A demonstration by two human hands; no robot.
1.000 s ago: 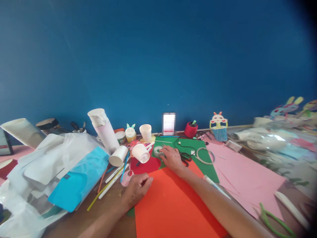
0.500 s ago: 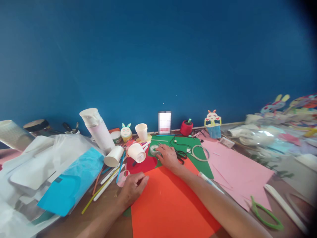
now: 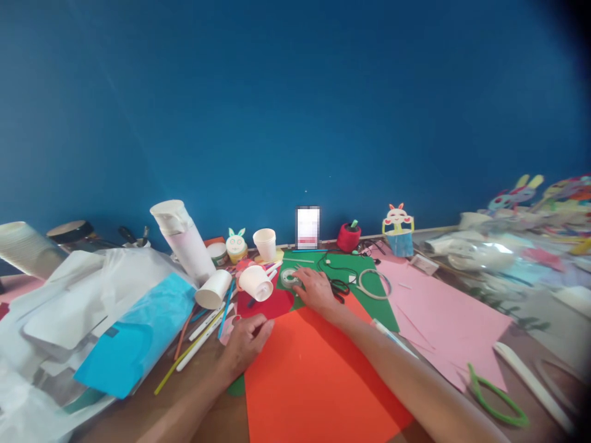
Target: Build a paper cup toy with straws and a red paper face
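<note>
My right hand (image 3: 317, 290) reaches forward over the far end of an orange paper sheet (image 3: 318, 375). Its fingers are stretched out and the tips touch or lie very near the right side of a clear tape roll (image 3: 288, 279). The roll lies flat on a green sheet (image 3: 381, 314). By the orange sheet's left edge rests my left hand (image 3: 248, 341), loosely curled, with nothing visible in it. Beyond it a red paper piece (image 3: 268, 306) sticks out from under the orange sheet. Black-handled scissors (image 3: 340, 288) lie just right of my right hand.
Paper cups (image 3: 257, 284) and a tall wrapped stack (image 3: 184, 243) stand to the left, near straws (image 3: 201, 344) and a blue packet (image 3: 133, 344). A blurred phone screen (image 3: 307, 227) leans on the wall. Pink paper (image 3: 443, 307) and a green pipe cleaner (image 3: 496, 403) lie right.
Both hands stay almost in place; my left hand has shifted very slightly left and toward the wall. The whole view has moved a little, and nothing has been picked up.
</note>
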